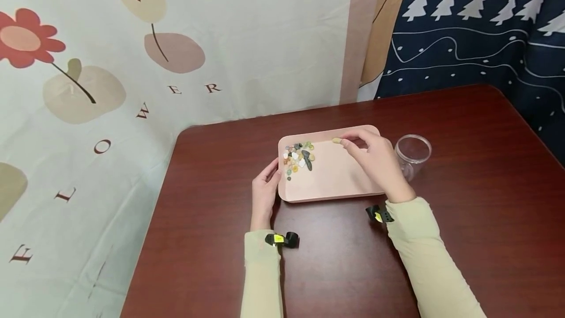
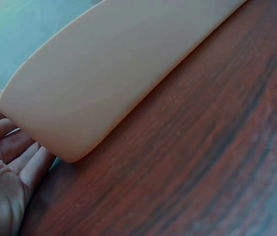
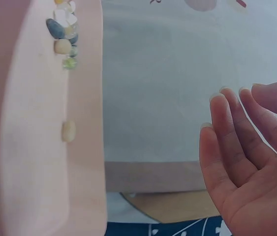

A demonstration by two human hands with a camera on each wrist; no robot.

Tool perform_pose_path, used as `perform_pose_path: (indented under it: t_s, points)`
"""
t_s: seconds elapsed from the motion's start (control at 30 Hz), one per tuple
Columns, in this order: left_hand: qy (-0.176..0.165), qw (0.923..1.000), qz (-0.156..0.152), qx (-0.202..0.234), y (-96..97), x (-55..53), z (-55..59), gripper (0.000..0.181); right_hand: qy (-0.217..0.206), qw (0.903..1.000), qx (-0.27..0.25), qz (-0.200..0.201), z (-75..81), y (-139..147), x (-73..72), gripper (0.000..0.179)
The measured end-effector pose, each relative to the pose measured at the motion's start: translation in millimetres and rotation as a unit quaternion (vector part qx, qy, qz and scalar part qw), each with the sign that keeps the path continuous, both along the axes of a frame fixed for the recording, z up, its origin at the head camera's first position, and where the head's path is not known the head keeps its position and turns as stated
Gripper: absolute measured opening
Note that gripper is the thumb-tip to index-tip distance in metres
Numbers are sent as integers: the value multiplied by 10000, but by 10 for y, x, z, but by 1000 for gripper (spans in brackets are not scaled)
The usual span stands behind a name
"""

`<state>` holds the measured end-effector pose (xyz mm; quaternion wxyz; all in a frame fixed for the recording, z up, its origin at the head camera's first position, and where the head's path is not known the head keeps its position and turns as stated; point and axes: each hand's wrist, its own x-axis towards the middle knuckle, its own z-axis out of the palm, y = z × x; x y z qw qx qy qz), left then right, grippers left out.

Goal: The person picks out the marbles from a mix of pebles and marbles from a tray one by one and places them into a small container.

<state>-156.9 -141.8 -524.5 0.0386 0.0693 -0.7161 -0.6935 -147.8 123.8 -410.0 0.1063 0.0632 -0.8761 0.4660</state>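
A pale pink tray point(image 1: 326, 193) lies on the dark red-brown table, with a cluster of small coloured pebbles point(image 1: 295, 168) at its left end. Apart from them, a single yellowish pebble point(image 3: 68, 131) rests by the tray's far wall. My right hand point(image 1: 375, 158) hovers over the tray's right part, its fingertips overlapping that pebble in the head view. In the right wrist view the hand is apart from the pebble, thumb and forefinger close together with nothing visible between them. The fairly straight fingers of my left hand point(image 1: 265, 193) touch the tray's left end from outside.
Just right of the tray, partly behind my right hand, stands a clear glass jar point(image 1: 413, 148). A flower-printed cloth point(image 1: 265, 38) hangs behind the table, and a navy curtain with white trees point(image 1: 476, 38) hangs at the back right.
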Motion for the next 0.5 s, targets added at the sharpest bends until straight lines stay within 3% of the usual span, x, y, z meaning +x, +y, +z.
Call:
perform_pose_path:
  t_s: [0.23, 0.5]
  points:
    - [20, 9999, -33, 121, -4, 13, 10, 32, 95, 9995, 171, 229, 118, -50, -91, 22]
    - [-26, 10000, -40, 16, -10, 11, 30, 33, 38, 9988, 72, 481, 138, -124, -230, 21]
